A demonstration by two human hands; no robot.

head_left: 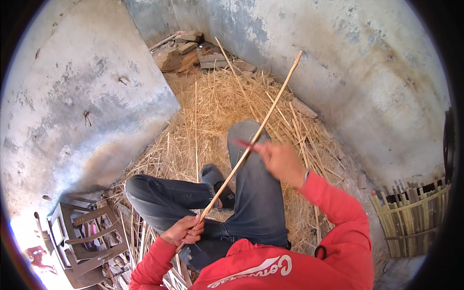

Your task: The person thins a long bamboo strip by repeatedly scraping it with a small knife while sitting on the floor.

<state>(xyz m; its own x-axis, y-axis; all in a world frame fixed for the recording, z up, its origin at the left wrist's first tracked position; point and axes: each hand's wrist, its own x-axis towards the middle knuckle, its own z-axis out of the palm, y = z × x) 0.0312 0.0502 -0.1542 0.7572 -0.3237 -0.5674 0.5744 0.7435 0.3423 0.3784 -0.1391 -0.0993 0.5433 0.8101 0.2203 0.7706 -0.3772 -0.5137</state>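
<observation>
A long, thin, peeled wooden stick (274, 105) slants across my lap, its far end up toward the wall. My left hand (184, 231) is closed round the stick near its lower end. Over my raised right knee, my right hand (282, 163) grips a small reddish tool (244, 143), knife-like in shape but smeared by motion. That tool lies across the stick around its middle; whether its edge touches the wood I cannot tell.
Straw-like shavings (212, 108) and loose sticks (302, 133) cover the floor ahead. Bricks and stones (188, 47) are piled in the corner. A dark wooden frame (94, 237) stands at left, a woven basket (413, 220) at right. Worn plaster walls (348, 63) close in the space.
</observation>
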